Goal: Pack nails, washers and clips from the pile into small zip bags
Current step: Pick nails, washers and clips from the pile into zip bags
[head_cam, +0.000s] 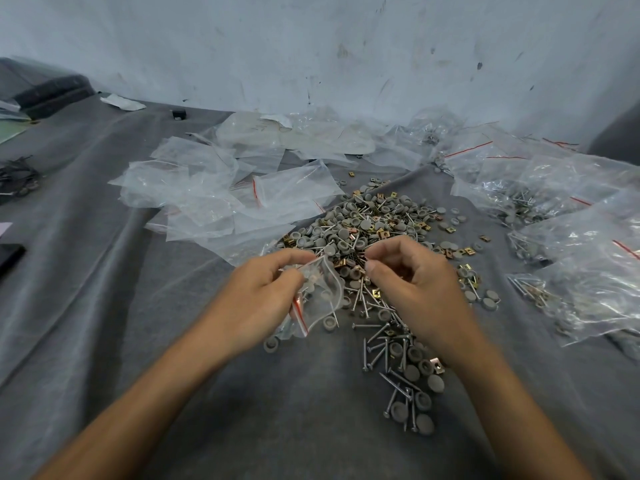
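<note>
A pile (377, 223) of grey round washers, silver nails and brass clips lies on the grey cloth in the middle of the head view. My left hand (263, 289) grips a small clear zip bag (318, 296) with a red seal line; a few grey washers show inside it. My right hand (412, 271) hovers just right of the bag over the pile, fingers curled, thumb and fingertips pinched together; what they pinch is too small to make out. More nails and washers (405, 368) trail toward me under my right forearm.
Empty zip bags (207, 188) lie heaped at the left and back. Filled bags (571, 244) are stacked along the right. A dark phone-like object (8, 256) sits at the left edge, a small black item (179, 114) near the stained wall.
</note>
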`<state>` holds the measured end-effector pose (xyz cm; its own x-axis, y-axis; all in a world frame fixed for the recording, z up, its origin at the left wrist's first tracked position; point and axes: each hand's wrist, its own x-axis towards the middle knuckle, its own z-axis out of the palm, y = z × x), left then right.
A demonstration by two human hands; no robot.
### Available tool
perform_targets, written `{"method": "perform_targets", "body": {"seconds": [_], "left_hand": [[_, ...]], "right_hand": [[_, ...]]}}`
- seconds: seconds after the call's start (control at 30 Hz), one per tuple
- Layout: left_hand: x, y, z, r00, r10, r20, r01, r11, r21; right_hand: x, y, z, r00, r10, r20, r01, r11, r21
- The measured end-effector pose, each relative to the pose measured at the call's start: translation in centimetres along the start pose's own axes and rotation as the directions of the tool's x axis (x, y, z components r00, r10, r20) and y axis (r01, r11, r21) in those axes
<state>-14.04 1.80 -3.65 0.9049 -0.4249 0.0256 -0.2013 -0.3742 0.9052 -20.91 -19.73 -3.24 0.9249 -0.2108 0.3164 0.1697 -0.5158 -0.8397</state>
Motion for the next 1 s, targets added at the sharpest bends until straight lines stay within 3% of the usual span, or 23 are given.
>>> {"method": "perform_targets", "body": {"seconds": [0.1, 0.23, 0.47, 0.7, 1.0], "left_hand": [[-0.1, 0.0, -0.1, 1.000, 0.013, 0.003, -0.013, 1.000, 0.013], [-0.3, 0.1, -0.2, 1.000, 0.025, 0.008, -0.025, 0.999, 0.030], [-0.7, 0.4, -0.5, 0.999, 0.038, 0.034, -0.037, 0.999, -0.029], [-0.6, 0.7, -0.8, 0.998, 0.054, 0.018, -0.053, 0.997, -0.052], [-0.8, 1.1, -0.8, 0.998, 0.070, 0.007, -0.070, 0.997, -0.019]], "right_hand": [[2.0, 1.4, -1.3, 0.999, 0.032, -0.023, -0.036, 0.972, -0.233], [6.0, 3.1, -1.0, 0.994, 0.109, 0.002, -0.099, 0.908, -0.407], [10.3, 3.5, 0.8, 0.952, 0.229, 0.204, -0.021, 0.713, -0.701], [6.1, 2.6, -0.1, 0.930, 0.162, 0.329, 0.047, 0.836, -0.546], [2.1, 1.2, -2.2, 0.993, 0.056, 0.108, -0.031, 0.975, -0.222]]}}
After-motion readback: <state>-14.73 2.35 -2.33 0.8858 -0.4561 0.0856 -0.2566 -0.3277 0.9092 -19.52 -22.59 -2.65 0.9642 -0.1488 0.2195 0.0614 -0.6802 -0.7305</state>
